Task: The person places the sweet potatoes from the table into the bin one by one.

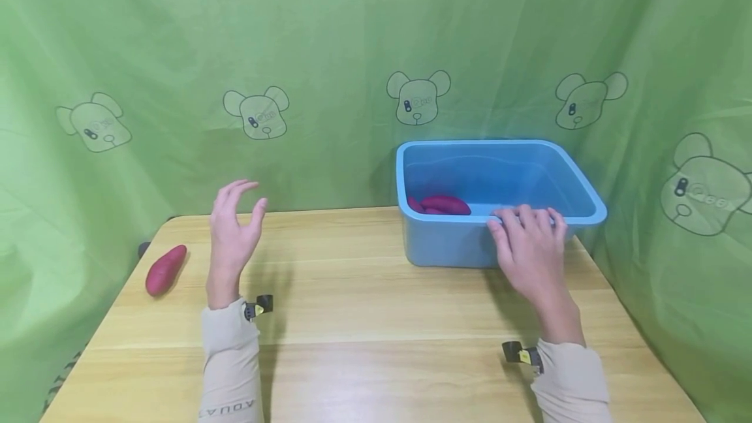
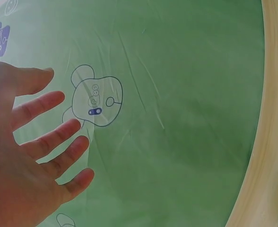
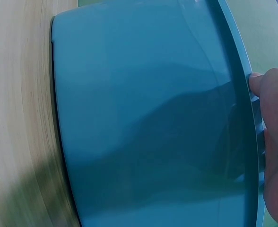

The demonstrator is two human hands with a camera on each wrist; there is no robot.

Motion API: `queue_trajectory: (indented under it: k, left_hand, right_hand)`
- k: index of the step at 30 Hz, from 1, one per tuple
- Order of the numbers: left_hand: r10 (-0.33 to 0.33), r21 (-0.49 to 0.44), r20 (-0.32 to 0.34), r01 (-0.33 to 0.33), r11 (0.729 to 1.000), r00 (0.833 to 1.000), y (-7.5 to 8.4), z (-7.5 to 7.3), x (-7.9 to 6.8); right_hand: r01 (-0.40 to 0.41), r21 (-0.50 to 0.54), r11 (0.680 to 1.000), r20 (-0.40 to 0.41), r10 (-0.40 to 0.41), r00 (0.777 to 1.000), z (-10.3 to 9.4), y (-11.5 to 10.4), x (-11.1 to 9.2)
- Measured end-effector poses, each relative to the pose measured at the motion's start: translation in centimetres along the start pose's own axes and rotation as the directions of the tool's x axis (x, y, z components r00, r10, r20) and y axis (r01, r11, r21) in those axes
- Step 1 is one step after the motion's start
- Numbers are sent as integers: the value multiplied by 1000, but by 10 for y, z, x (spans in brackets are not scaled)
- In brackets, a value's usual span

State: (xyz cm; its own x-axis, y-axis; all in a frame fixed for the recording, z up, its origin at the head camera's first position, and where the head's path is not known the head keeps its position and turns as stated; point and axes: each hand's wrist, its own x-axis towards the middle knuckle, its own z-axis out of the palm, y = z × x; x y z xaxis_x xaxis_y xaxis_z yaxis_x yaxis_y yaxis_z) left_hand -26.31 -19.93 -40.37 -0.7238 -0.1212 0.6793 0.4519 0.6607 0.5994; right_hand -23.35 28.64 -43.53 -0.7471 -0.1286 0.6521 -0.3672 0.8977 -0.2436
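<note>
A blue plastic bin (image 1: pixel 452 240) stands at the back right of the table. My right hand (image 1: pixel 531 250) grips its near rim, fingers curled over the edge and the thumb at the rim (image 3: pixel 247 71) in the right wrist view. Inside the bin's left end lie red-skinned sweet potatoes (image 1: pixel 446 205), partly hidden by the near wall. Another sweet potato (image 1: pixel 166 271) rests on the table at the far left. To the right of that one, my left hand (image 1: pixel 232 230) is raised over the table, its fingers spread and holding nothing in the left wrist view.
The wooden table (image 1: pixel 341 305) reaches back to a green curtain (image 1: pixel 329 31) printed with bear heads, which also hangs along both sides. Each wrist carries a small black camera (image 1: pixel 264 303) at the sleeve cuff.
</note>
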Motion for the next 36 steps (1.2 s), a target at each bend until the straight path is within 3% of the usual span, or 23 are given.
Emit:
queue_trajectory:
  k: [15,36]
  left_hand:
    - [-85,29,0,85,996,996,-17,-17,-3]
    - [-181,103,-97,191,976,979,-36,-42,-9]
  right_hand:
    - [5,-4,1000,-6,-5,1000,0,-2,0]
    - [-7,-9,1000,6,7,1000,-1,-2,-1]
